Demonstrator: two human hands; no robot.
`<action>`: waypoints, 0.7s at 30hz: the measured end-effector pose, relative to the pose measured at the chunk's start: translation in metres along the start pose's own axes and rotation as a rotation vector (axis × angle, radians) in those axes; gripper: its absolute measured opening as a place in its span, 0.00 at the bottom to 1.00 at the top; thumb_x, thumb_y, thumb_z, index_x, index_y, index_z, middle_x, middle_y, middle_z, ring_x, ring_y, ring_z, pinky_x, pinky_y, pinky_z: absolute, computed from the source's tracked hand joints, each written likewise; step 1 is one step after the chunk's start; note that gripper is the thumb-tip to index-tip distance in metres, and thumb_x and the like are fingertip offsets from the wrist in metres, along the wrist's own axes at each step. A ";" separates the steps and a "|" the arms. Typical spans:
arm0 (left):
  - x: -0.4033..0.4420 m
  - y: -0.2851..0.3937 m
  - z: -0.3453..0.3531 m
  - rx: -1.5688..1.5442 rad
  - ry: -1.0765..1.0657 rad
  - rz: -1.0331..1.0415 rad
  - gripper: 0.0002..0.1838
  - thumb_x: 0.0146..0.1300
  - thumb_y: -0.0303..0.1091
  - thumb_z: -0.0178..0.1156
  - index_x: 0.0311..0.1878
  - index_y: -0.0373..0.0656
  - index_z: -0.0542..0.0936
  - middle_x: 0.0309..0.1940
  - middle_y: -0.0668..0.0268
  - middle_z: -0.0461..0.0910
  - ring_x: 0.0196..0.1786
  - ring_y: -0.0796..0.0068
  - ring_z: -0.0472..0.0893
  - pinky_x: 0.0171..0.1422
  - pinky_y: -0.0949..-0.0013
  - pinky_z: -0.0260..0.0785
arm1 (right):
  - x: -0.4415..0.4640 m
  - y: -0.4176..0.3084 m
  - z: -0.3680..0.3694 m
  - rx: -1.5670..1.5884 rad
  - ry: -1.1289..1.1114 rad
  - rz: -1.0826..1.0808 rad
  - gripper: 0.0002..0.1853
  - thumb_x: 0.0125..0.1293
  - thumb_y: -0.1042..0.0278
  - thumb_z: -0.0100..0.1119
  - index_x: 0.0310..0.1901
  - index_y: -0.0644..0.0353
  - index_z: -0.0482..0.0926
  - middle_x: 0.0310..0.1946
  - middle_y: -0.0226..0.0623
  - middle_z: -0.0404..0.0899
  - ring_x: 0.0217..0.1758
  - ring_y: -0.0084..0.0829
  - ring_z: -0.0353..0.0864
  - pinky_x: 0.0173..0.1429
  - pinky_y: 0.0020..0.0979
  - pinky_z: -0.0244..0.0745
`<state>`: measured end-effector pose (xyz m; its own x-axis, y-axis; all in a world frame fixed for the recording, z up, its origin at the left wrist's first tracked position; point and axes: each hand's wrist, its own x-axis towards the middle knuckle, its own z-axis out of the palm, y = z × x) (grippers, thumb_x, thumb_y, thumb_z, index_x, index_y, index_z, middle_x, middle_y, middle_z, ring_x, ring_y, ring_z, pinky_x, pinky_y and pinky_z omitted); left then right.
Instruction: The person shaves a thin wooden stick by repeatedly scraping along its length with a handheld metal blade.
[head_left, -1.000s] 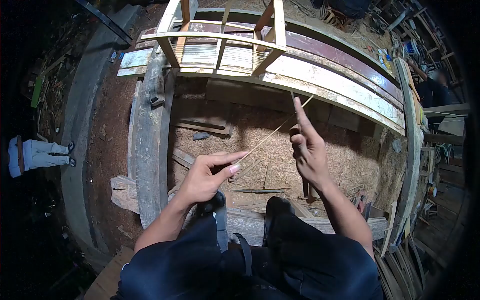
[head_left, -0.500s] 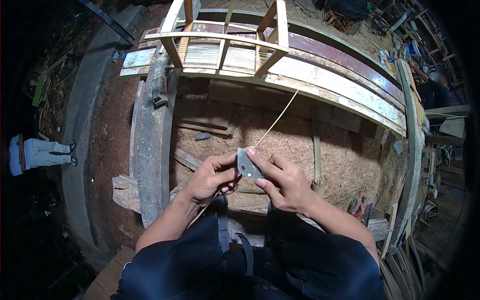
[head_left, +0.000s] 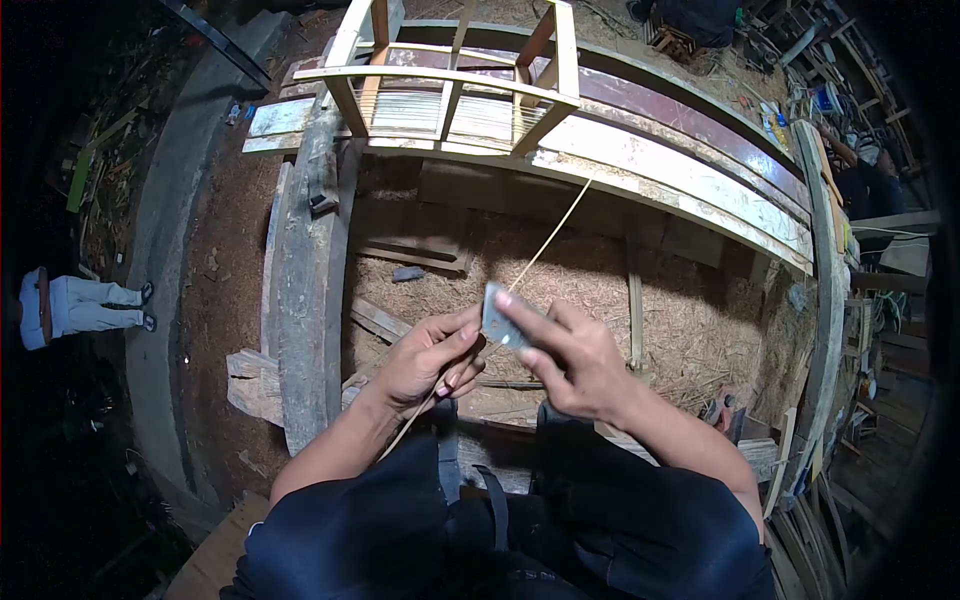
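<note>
Through the left grip (head_left: pixel 432 358), a thin strip (head_left: pixel 550 242) runs diagonally.

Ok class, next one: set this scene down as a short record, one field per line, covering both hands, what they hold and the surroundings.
Left hand: gripping the strip
Right hand: holding the plate
Strip: thin, slanting past both hands
Plate: grey, flat, with a hole
Plate on strip: pressure cannot be told
Frame: wooden, standing on planks
Shavings: strewn below the hands
Bystander: person at picture's far left
</note>
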<state>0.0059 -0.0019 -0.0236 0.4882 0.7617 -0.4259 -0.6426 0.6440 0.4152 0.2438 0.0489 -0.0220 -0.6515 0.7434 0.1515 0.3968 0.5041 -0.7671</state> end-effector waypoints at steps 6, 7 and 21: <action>0.002 0.001 -0.002 0.060 -0.008 0.034 0.24 0.81 0.31 0.56 0.77 0.48 0.73 0.21 0.76 0.69 0.19 0.87 0.66 0.25 0.78 0.60 | 0.005 0.005 -0.003 0.034 0.058 0.035 0.34 0.72 0.59 0.63 0.79 0.31 0.69 0.25 0.41 0.68 0.21 0.40 0.70 0.28 0.43 0.71; 0.002 0.001 -0.003 0.061 -0.010 0.038 0.24 0.81 0.31 0.56 0.77 0.48 0.73 0.21 0.76 0.69 0.19 0.87 0.66 0.25 0.78 0.60 | 0.003 0.002 -0.004 0.015 0.030 0.035 0.33 0.71 0.59 0.64 0.78 0.31 0.70 0.25 0.42 0.68 0.21 0.40 0.70 0.29 0.43 0.71; 0.000 -0.004 -0.007 -0.137 -0.076 -0.021 0.28 0.81 0.31 0.55 0.81 0.53 0.67 0.24 0.75 0.73 0.18 0.89 0.65 0.23 0.79 0.57 | 0.010 0.016 -0.010 0.062 0.121 0.054 0.33 0.73 0.59 0.62 0.79 0.34 0.68 0.25 0.43 0.70 0.21 0.39 0.73 0.29 0.44 0.74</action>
<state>0.0044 -0.0047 -0.0303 0.5426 0.7546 -0.3690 -0.7037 0.6483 0.2907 0.2499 0.0689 -0.0266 -0.5459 0.8182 0.1803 0.3859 0.4366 -0.8127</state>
